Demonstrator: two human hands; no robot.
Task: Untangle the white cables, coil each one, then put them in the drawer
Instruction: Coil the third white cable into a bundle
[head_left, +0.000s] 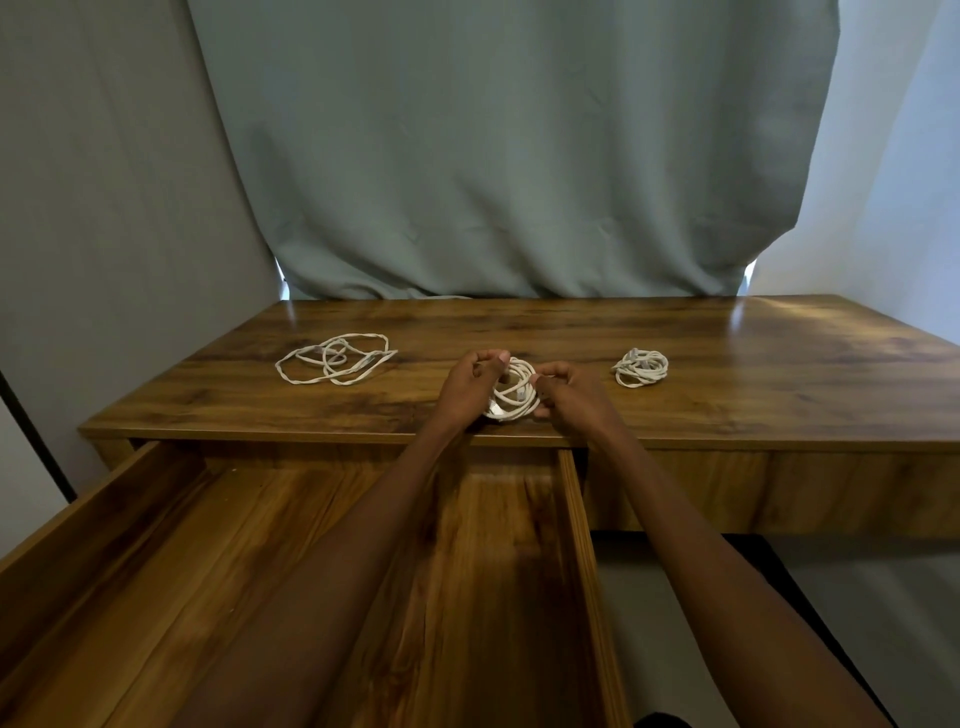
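Head view: looks down over two bare forearms that reach out above an open drawer toward a wooden desk.
Left hand (470, 387): fingers and thumb are curled in, pinching the left side of a small cable coil; thumb tip and fingertips meet at the top.
Right hand (569, 395): fingers are curled, pinching the right side of the same coil; the thumb lies against the strands.
Held coil (511, 395): white cable wound into a tight round bundle, held between both hands at the front middle of the desk, just above or on the surface; I cannot tell which. One plug end shows inside the loops.
Loose cable (335, 359): white, lies flat on the left part of the desk in wide, sloppy loops that cross each other, well apart from the hands.
Finished coil (641, 368): white, a small compact bundle lying on the desk to the right of the hands, near them but untouched.
Desk (727, 374): dark wood grain top with a glossy sheen toward the back edge.
Drawer (584, 545): pulled far out under the left half of the desk, wooden floor and side walls visible; both forearms cross above it.
Curtain (519, 156): grey-green cloth hanging behind the desk, reaching its back edge.
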